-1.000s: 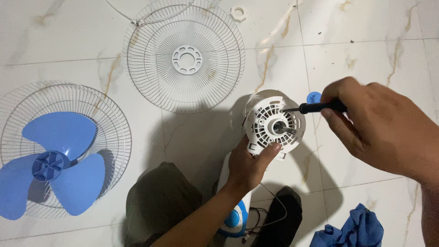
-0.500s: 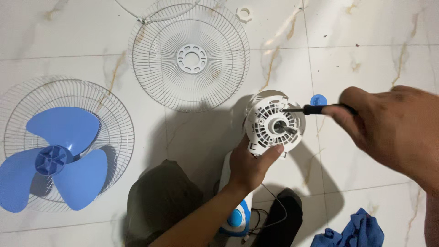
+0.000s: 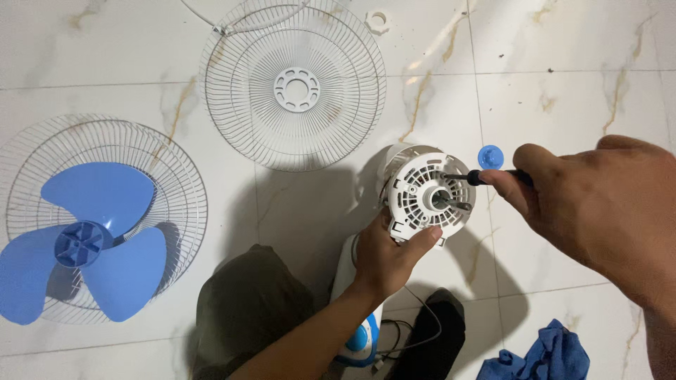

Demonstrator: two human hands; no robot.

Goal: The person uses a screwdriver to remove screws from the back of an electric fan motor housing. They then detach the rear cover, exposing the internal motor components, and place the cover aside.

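The person kneels on the floor (image 3: pixel 563 91), working a screw on the front of the white motor housing (image 3: pixel 430 199). The left hand (image 3: pixel 384 257) grips the housing from below, fingers wrapped on its lower rim. The right hand (image 3: pixel 598 204) closes its fingers around the black handle of a screwdriver (image 3: pixel 479 176), whose tip sits in the upper face of the housing, just above the bare shaft (image 3: pixel 454 205).

By the look of it, the step in hand is turning that screw; the next move calls for keeping the tip seated and the housing steady against the twist.

A small blue cap (image 3: pixel 491 155) lies just beside the screwdriver. The rear grille (image 3: pixel 293 84) lies near, beyond the housing; the front grille holding the blue blade (image 3: pixel 88 243) lies well apart to the left. A blue cloth (image 3: pixel 542 359) sits by the right forearm, so the freest room for the right arm is to the right.
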